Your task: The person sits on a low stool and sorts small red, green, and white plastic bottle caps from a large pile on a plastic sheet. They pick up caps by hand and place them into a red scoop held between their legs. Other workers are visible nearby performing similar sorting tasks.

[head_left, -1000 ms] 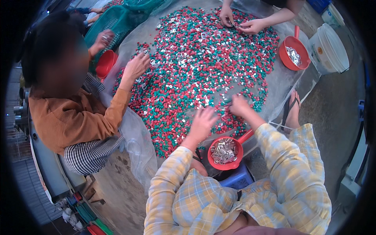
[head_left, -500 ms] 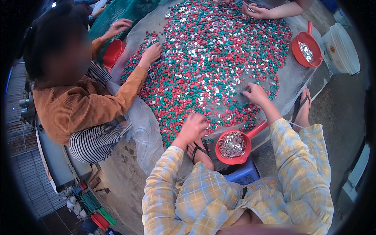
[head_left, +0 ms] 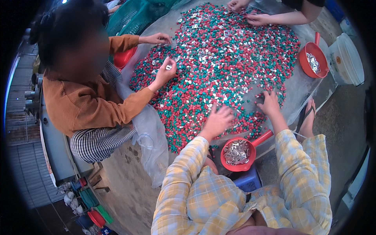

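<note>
A wide pile of small red, green and white pieces [head_left: 211, 74] lies on a clear plastic sheet [head_left: 150, 156], with flat silvery metal pieces scattered among them. My left hand [head_left: 218, 120] is over the near edge of the pile, fingers spread, holding nothing visible. To its right my right hand [head_left: 270, 105] reaches down to the pile, thumb and fingers apart. Just below my hands is a red dipper [head_left: 263, 138], its bowl filled with silvery slotted metal pieces [head_left: 237, 152]. It rests above a blue stool [head_left: 247, 179].
On the left a co-worker in a brown jacket [head_left: 94, 109] holds a small metal piece over the pile. Another person's arms [head_left: 282, 18] reach in at the far right. A second red dipper [head_left: 303, 62] and a white bucket [head_left: 346, 58] stand at the right.
My left hand has moved right across the near pieces and spread its fingers. My right hand has opened. The co-worker's near hand has risen with a metal piece; the view has shifted slightly.
</note>
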A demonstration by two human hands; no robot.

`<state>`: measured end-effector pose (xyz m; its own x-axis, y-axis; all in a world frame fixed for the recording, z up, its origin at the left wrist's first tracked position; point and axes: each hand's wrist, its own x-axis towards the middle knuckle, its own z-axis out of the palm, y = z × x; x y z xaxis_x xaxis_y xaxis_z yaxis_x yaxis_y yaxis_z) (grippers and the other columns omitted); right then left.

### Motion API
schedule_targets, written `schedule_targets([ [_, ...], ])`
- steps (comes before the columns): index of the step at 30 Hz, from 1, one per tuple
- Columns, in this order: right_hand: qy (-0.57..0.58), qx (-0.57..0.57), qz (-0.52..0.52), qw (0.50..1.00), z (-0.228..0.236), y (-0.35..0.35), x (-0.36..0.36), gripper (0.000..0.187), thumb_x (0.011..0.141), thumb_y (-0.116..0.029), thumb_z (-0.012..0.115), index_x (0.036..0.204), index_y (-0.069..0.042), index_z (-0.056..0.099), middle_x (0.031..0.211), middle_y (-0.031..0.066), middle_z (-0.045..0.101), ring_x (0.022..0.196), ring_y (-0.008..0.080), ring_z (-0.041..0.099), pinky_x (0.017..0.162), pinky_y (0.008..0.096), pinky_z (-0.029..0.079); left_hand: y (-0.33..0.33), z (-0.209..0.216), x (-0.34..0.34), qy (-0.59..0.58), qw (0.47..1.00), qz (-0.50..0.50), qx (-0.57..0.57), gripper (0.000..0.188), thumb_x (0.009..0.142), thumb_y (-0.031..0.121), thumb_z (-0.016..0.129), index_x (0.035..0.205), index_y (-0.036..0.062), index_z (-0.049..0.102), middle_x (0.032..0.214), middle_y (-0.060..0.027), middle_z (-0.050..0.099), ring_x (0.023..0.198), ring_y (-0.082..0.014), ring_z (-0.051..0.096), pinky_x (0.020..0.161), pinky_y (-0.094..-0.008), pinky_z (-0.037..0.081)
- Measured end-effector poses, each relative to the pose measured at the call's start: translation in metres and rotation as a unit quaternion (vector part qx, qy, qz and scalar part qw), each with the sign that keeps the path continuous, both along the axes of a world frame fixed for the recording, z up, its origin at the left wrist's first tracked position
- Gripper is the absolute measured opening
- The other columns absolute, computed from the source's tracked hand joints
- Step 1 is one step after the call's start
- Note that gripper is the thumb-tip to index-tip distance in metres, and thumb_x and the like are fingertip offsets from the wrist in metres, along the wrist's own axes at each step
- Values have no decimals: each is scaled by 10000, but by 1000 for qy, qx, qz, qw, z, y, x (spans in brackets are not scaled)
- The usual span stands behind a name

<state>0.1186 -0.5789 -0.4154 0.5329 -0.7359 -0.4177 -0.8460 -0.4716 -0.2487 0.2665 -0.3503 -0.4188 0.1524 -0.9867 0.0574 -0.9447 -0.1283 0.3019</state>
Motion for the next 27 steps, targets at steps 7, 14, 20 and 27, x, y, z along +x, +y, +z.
schedule_targets([
  [7, 2, -21, 19, 1000, 7, -2, -23, 765, 589, -109, 804, 1255, -194, 436, 1221, 125, 384, 1127, 350, 425, 860, 468, 473, 51, -2, 104, -185, 953, 166, 171, 203, 837, 186, 483, 986, 108, 596, 1066, -61, 541, 1104, -244, 463, 995, -537, 280],
  [14, 3, -37, 6, 999, -2, 5, -25, 742, 618, -43, 752, 1264, -182, 414, 1189, 119, 382, 1107, 342, 422, 821, 463, 490, -108, 51, 141, -71, 912, 242, 323, 359, 836, 323, 543, 1115, 100, 579, 1073, -108, 611, 1010, -297, 587, 895, -516, 408],
  [20, -8, -48, 13, 999, -6, 5, -24, 602, 696, 12, 619, 1243, -160, 432, 1165, 133, 394, 1057, 358, 444, 776, 445, 508, -233, 54, 134, -72, 982, 166, 46, 649, 701, 435, 707, 1279, 263, 470, 1364, -123, 390, 1264, -322, 352, 987, -552, 322],
  [27, -47, -31, -9, 998, -3, 7, -21, 526, 732, 16, 575, 1216, -144, 446, 1168, 142, 394, 1056, 376, 435, 789, 471, 500, -179, 21, 81, -69, 985, 38, 157, 686, 680, 530, 677, 1267, 242, 468, 1355, -122, 387, 1272, -365, 326, 986, -624, 276],
])
